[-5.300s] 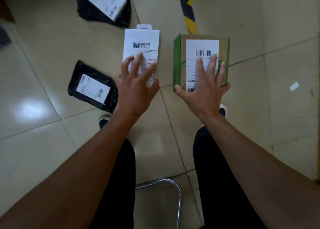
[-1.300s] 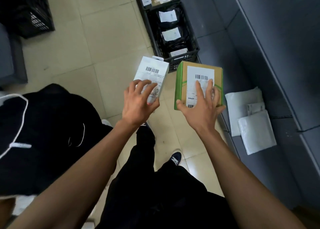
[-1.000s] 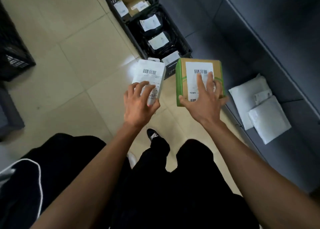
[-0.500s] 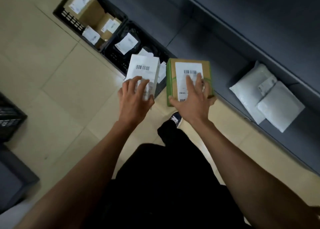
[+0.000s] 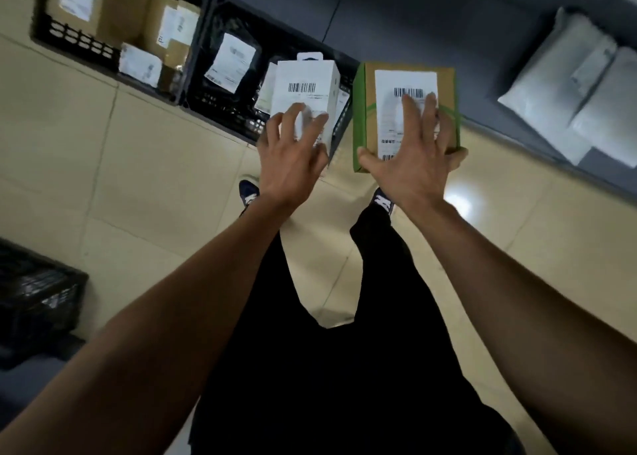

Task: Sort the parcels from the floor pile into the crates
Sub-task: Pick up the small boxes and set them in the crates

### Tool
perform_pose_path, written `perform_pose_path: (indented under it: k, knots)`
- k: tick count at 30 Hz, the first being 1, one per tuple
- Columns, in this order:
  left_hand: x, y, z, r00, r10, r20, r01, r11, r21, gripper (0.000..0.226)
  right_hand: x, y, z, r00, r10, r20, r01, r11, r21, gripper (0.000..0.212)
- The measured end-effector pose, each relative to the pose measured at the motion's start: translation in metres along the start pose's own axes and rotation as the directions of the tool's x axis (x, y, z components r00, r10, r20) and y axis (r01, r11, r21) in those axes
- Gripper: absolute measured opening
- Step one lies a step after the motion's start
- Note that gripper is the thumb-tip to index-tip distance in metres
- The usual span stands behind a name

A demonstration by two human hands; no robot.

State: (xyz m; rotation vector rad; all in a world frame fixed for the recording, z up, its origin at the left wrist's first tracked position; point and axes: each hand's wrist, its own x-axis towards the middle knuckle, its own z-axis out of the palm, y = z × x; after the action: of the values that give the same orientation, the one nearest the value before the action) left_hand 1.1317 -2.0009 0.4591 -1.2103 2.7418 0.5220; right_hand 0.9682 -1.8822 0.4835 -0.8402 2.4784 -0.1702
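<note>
My left hand [image 5: 293,158] grips a slim white box [image 5: 306,85] with a barcode label, held in the air over the near corner of a black crate [image 5: 220,108] that holds black bagged parcels. My right hand [image 5: 412,159] holds a brown cardboard box with green sides [image 5: 444,85], fingers spread over its white label and thumb on the green edge. A second black crate [image 5: 77,42] at the upper left holds several brown cardboard boxes. Both boxes are level with each other, just in front of the crates.
Two white padded mailers [image 5: 565,92] lie on a dark grey ledge at the upper right. Another black crate [image 5: 34,296] stands at the lower left. My feet [image 5: 250,194] stand on beige floor tiles just short of the crates.
I have turned away from the floor pile and walked up to the two crates with both boxes still in my hands; the crates have come closer and now lie right ahead.
</note>
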Motion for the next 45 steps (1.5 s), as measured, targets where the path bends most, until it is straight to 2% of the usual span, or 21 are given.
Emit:
perform_pose_path:
  k: [7,12,17,20,26,36,38,42,45]
  knots:
    - [0.049,-0.062,0.055,0.979,0.194,0.065,-0.194,0.981,-0.011,0.049,0.015,-0.032,0.094,0.966,0.239,-0.097,-0.236,0.971,0.046,0.109]
    - [0.085,-0.088,0.116,0.966,0.226,0.127,-0.227,0.974,-0.007,0.049,0.04,-0.026,0.162,0.922,0.365,-0.133,-0.35,0.929,0.124,0.106]
    - [0.121,-0.109,0.186,0.951,0.284,0.125,-0.287,0.958,0.007,0.047,0.081,0.003,0.222,0.91,0.389,-0.147,-0.357,0.912,0.203,0.108]
    - [0.14,-0.116,0.224,0.957,0.26,0.132,-0.265,0.964,0.021,0.049,0.101,0.023,0.251,0.899,0.408,-0.161,-0.363,0.898,0.248,0.11]
    - [0.174,-0.139,0.294,0.938,0.303,0.167,-0.316,0.947,0.062,0.048,0.121,0.041,0.31,0.905,0.351,-0.241,-0.317,0.933,0.169,0.107]
    - [0.186,-0.143,0.381,0.911,0.385,0.149,-0.398,0.914,0.07,0.051,0.131,0.052,0.369,0.869,0.42,-0.259,-0.362,0.899,0.245,0.107]
    - [0.192,-0.143,0.394,0.91,0.38,0.168,-0.399,0.912,0.099,0.061,0.133,0.055,0.373,0.871,0.422,-0.253,-0.359,0.897,0.259,0.106]
    - [0.203,-0.142,0.407,0.899,0.322,0.299,-0.384,0.905,0.181,0.107,0.137,0.059,0.379,0.876,0.414,-0.247,-0.349,0.898,0.267,0.105]
    - [0.206,-0.146,0.414,0.912,0.31,0.267,-0.365,0.912,0.187,0.109,0.137,0.059,0.382,0.879,0.407,-0.248,-0.34,0.9,0.272,0.103]
